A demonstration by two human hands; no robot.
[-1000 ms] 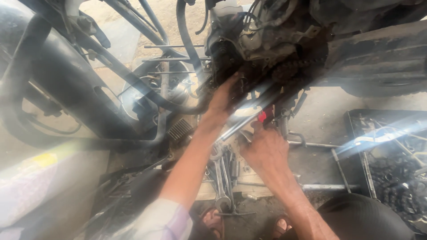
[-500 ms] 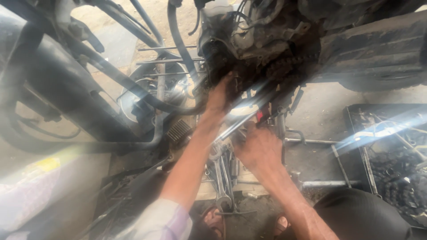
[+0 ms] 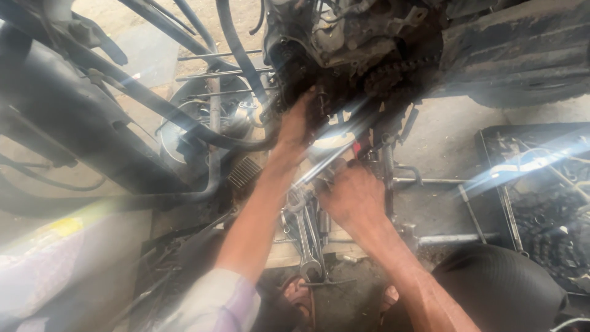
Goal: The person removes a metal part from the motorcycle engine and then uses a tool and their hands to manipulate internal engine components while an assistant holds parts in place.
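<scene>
— Where are the person's hands?

— The left hand [image 3: 296,126] reaches up into the greasy underside of the motorcycle engine [image 3: 344,55], just beside the drive chain [image 3: 393,71]. Its fingers press against the dark metal there; whether they close around anything cannot be told, since glare and grime hide the tips.

— And the other?

— The right hand [image 3: 353,197] sits lower, its fingers wrapped around the handle end of a shiny wrench [image 3: 329,161], which slants up toward the engine, between the two hands.

— What lies around them?

— More spanners [image 3: 307,237] lie on the floor under the forearms. A black tray of tools [image 3: 541,203] stands at the right, well apart from the hands, and the black exhaust pipe [image 3: 74,117] runs along the left.
</scene>
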